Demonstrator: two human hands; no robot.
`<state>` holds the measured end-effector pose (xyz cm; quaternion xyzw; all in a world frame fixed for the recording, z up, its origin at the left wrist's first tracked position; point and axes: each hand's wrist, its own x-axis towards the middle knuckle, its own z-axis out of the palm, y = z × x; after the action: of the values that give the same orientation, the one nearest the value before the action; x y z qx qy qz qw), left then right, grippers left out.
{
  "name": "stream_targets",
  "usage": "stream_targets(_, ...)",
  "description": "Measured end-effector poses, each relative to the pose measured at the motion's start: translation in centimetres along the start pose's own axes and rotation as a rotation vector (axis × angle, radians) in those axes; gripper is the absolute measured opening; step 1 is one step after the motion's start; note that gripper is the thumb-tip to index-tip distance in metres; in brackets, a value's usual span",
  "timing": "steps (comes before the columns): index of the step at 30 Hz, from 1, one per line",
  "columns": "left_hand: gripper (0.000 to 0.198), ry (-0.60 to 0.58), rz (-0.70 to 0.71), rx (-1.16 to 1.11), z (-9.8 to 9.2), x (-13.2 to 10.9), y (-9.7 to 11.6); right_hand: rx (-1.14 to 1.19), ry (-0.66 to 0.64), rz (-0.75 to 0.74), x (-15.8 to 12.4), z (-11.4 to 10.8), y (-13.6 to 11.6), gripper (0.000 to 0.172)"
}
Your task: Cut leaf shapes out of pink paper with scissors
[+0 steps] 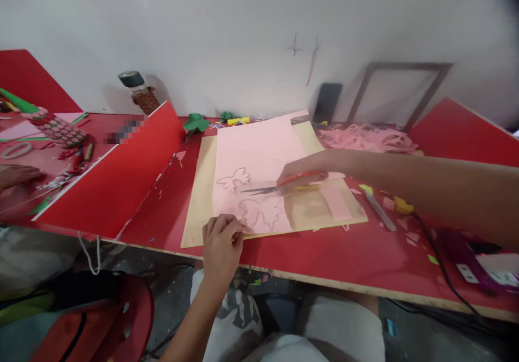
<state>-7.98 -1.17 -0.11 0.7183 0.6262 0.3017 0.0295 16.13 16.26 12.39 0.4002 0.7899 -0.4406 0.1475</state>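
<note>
A pink sheet of paper (255, 156) with drawn outlines lies on a tan sheet (203, 199) on the red table (332, 254). My left hand (221, 243) is closed, pinching the pink sheet's near edge by the lower outline. My right hand (304, 172) reaches in from the right, closed on orange-handled scissors (279, 186) whose blades point left toward the outlines.
A red divider panel (121, 172) stands at the left, with another person's hand (16, 175) and craft items beyond it. Pink paper scraps (365, 137), a metal ruler (379, 210), a phone (327, 102), a jar (140, 91) and a black cable (441, 270) surround the sheets.
</note>
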Motion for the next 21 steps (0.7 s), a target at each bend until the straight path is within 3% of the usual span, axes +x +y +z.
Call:
stream_targets(4, 0.022, -0.015, 0.012, -0.023, 0.2, 0.0, 0.1, -0.081, -0.108, -0.011, 0.8, -0.5, -1.5, 0.05)
stream_targets(11, 0.025, 0.01, 0.041, -0.043, 0.1, -0.1, -0.1, 0.004, -0.194, -0.022, 3.5, -1.3, -1.0, 0.045)
stream_targets(17, 0.025, 0.124, 0.06, -0.117, 0.3, -0.7, -0.3, 0.138, -0.219, 0.039, 2.9, -2.0, -0.7, 0.046)
stream_targets(21, 0.026, 0.157, 0.062, -0.15, 0.3, -0.7, -0.4, 0.295, -0.333, 0.098, 2.8, -2.6, 0.2, 0.042)
